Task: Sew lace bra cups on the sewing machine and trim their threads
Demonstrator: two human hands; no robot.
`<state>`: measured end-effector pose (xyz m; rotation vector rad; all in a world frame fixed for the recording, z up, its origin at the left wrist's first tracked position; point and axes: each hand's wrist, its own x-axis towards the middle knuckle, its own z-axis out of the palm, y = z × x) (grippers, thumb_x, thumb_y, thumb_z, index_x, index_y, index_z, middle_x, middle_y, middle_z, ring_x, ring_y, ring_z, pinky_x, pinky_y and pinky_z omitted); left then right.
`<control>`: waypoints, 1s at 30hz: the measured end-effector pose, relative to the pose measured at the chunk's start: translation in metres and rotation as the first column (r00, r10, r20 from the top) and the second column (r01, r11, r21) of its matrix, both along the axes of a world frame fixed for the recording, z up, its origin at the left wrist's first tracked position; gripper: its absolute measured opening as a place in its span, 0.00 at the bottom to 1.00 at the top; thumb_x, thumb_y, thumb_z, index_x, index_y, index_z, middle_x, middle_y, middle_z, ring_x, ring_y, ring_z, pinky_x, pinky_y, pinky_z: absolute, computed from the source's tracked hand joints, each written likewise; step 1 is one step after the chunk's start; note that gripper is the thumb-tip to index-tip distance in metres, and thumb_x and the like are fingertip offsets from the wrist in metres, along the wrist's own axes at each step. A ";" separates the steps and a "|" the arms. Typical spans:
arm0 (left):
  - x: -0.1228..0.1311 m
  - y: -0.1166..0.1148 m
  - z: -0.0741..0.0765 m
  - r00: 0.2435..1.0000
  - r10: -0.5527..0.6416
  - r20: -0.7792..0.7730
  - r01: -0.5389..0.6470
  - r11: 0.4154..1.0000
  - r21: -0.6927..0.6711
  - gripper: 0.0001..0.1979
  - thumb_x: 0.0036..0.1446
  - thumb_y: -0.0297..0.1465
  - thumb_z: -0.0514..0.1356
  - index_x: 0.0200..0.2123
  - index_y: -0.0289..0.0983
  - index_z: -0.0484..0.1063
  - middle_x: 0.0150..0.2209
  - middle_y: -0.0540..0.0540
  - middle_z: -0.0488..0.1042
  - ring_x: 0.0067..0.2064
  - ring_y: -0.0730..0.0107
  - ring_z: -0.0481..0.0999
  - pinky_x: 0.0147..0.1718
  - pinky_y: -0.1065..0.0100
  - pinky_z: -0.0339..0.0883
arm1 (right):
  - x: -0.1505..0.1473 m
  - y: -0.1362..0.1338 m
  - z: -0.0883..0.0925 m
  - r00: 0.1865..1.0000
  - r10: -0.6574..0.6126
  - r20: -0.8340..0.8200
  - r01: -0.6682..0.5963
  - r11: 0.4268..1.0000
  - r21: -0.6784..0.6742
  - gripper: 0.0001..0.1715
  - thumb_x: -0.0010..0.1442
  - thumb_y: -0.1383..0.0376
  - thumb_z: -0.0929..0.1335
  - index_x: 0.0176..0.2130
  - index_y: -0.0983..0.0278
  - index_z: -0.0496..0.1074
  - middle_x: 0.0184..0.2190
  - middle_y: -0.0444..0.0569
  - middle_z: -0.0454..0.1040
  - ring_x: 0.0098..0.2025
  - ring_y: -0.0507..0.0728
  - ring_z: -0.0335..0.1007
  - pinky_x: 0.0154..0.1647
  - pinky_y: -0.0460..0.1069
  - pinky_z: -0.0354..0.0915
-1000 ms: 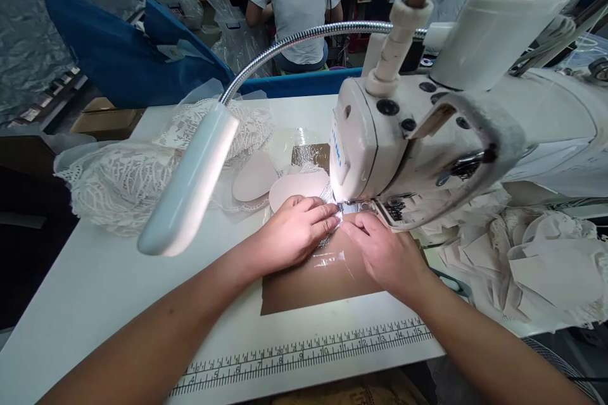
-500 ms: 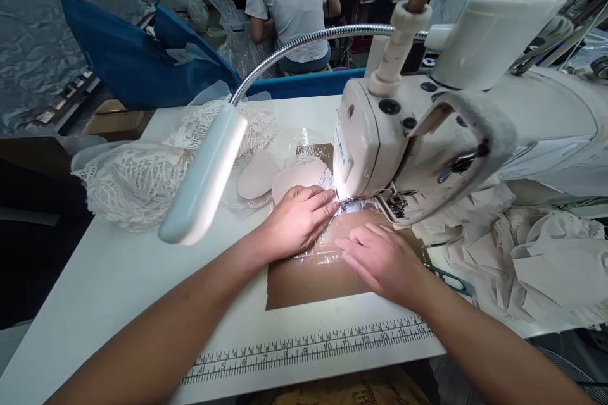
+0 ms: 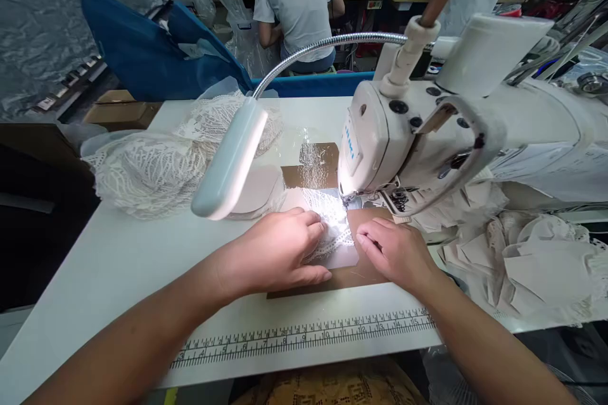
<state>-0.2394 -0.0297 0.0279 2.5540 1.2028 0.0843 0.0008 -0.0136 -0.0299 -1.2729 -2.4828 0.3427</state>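
Observation:
A white lace piece [image 3: 331, 218] with a pale backing lies under the sewing machine head [image 3: 373, 139], close to its needle area. My left hand [image 3: 280, 250] rests on the left side of the lace, fingers bent over it and thumb stretched apart. My right hand [image 3: 396, 250] is curled at the right edge of the lace, above the brown board [image 3: 342, 278]. Its thumb and forefinger come together, and what they hold, if anything, is hidden. Left of the lace lie stacked pale oval pads [image 3: 256, 193], partly behind the lamp.
A gooseneck lamp [image 3: 230, 158] hangs over the white table [image 3: 156, 272]. Heaped lace cups [image 3: 147, 171] lie left, pale fabric pieces [image 3: 546, 262] right. A printed ruler [image 3: 304, 338] runs along the front edge. A seated person [image 3: 297, 6] works beyond a blue cloth [image 3: 156, 63].
My left hand has drawn back toward me and its thumb has spread. The lace piece shows more fully in front of the needle. My right hand has shifted slightly right and curled more.

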 end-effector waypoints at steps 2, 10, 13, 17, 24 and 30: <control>0.008 -0.003 -0.004 0.999 -0.033 -0.001 0.033 0.999 -0.039 0.20 0.55 0.45 0.63 0.41 0.35 0.74 0.41 0.42 0.74 0.39 0.59 0.72 0.34 0.65 0.67 | 0.000 0.000 0.000 0.999 -0.017 0.040 0.018 1.000 -0.007 0.13 0.62 0.67 0.62 0.29 0.62 0.71 0.23 0.44 0.73 0.25 0.51 0.63 0.27 0.47 0.50; 0.023 0.001 -0.046 0.982 0.037 0.184 -0.050 0.996 0.070 0.15 0.66 0.31 0.51 0.36 0.35 0.78 0.33 0.43 0.74 0.36 0.64 0.70 0.33 0.65 0.65 | -0.001 0.000 0.000 0.999 0.041 0.029 -0.041 0.999 0.002 0.11 0.62 0.68 0.64 0.43 0.61 0.73 0.36 0.46 0.78 0.34 0.54 0.72 0.31 0.47 0.57; 0.018 0.004 -0.046 0.964 -0.001 0.265 -0.012 0.999 0.045 0.16 0.67 0.33 0.51 0.37 0.34 0.78 0.35 0.43 0.74 0.37 0.65 0.71 0.36 0.65 0.67 | -0.002 0.001 -0.002 0.989 0.147 -0.015 -0.146 0.989 0.023 0.13 0.61 0.69 0.65 0.46 0.61 0.73 0.39 0.47 0.78 0.36 0.54 0.71 0.33 0.47 0.58; 0.017 0.006 -0.042 0.966 -0.018 0.256 0.009 0.999 0.036 0.17 0.67 0.35 0.50 0.43 0.34 0.76 0.42 0.41 0.74 0.40 0.63 0.73 0.40 0.62 0.69 | -0.003 0.000 -0.006 0.971 0.238 -0.027 -0.236 0.970 0.064 0.12 0.65 0.66 0.63 0.32 0.63 0.75 0.29 0.46 0.75 0.31 0.53 0.67 0.33 0.48 0.57; 0.025 0.002 -0.052 0.993 -0.027 0.118 0.008 0.988 0.154 0.18 0.67 0.34 0.49 0.52 0.32 0.71 0.56 0.37 0.68 0.44 0.56 0.71 0.42 0.55 0.69 | -0.002 -0.002 -0.007 0.967 0.254 -0.019 -0.249 0.958 0.144 0.15 0.64 0.67 0.63 0.28 0.64 0.74 0.26 0.45 0.73 0.28 0.53 0.62 0.32 0.48 0.54; 0.026 0.005 -0.049 0.988 0.029 0.150 -0.050 0.989 0.139 0.19 0.66 0.37 0.50 0.52 0.31 0.70 0.51 0.33 0.69 0.43 0.56 0.71 0.40 0.55 0.68 | -0.005 -0.003 -0.008 0.969 0.246 -0.003 -0.240 0.949 0.203 0.16 0.63 0.68 0.63 0.24 0.64 0.71 0.23 0.44 0.70 0.27 0.52 0.59 0.31 0.48 0.53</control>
